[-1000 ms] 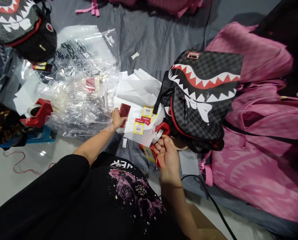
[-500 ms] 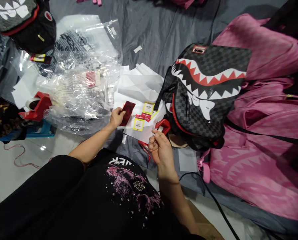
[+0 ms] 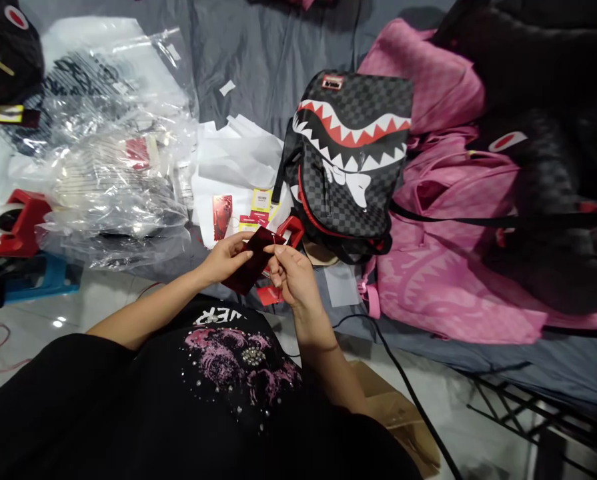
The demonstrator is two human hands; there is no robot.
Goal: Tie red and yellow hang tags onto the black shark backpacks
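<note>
My left hand (image 3: 223, 259) grips a dark red card tag (image 3: 253, 265) and holds it up in front of me. My right hand (image 3: 291, 279) pinches the tag's top right edge with thumb and forefinger. Beyond the hands, more tags lie on white paper (image 3: 228, 180): a red card (image 3: 222, 216) and yellow-and-red labels (image 3: 261, 203). A black checkered backpack with a shark-mouth print (image 3: 351, 157) lies just right of them, and a red strap piece (image 3: 292, 230) shows near its lower left corner.
Crumpled clear plastic bags (image 3: 108, 167) are piled at the left. A red tape dispenser (image 3: 13, 220) sits at the far left. Pink backpacks (image 3: 448, 267) lie at the right on a grey sheet (image 3: 258, 60). A black cable (image 3: 403, 387) runs past a cardboard piece (image 3: 403, 420).
My left hand lifted the dark red tag off the paper and brought it toward me. My right hand moved up to meet it and pinched its edge. The view shifted right.
</note>
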